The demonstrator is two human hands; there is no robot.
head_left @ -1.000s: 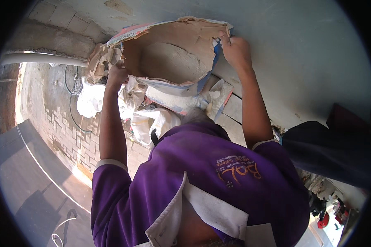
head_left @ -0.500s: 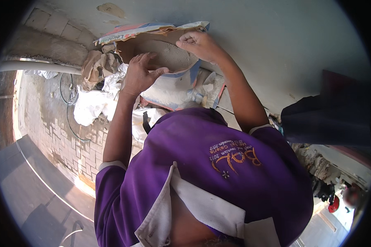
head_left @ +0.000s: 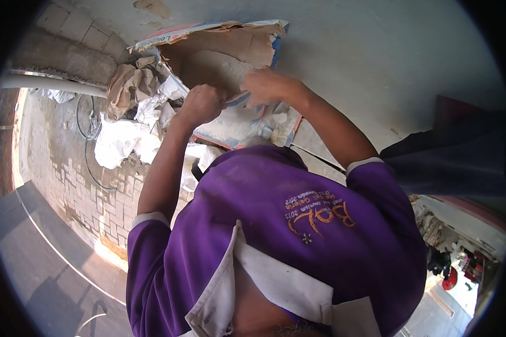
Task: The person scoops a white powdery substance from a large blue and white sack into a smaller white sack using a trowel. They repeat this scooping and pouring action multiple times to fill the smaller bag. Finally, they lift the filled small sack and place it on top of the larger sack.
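A large paper sack [head_left: 222, 130], printed white, blue and red outside and plain brown inside, gapes open against the wall. Grey-beige powder [head_left: 216, 66] lies within it. Fingers curled, my left hand [head_left: 202, 104] grips the near edge of the sack's mouth on its left side. My right hand [head_left: 266, 86] is bent over the same near edge further right, its fingertips partly hidden, and it appears to pinch the paper. Between the two hands the rim dips slightly.
Crumpled brown paper [head_left: 130, 90] and white plastic sacks [head_left: 118, 140] lie left of the sack. A thin hose [head_left: 87, 163] curves over the paving. Behind the sack rises a grey wall [head_left: 343, 50]; dark cloth [head_left: 444, 163] hangs at the right.
Both hands came down toward me onto the sack's near rim. My left fingers, spread before, are now curled over the edge. The sack's mouth looks wider, showing more brown inner paper.
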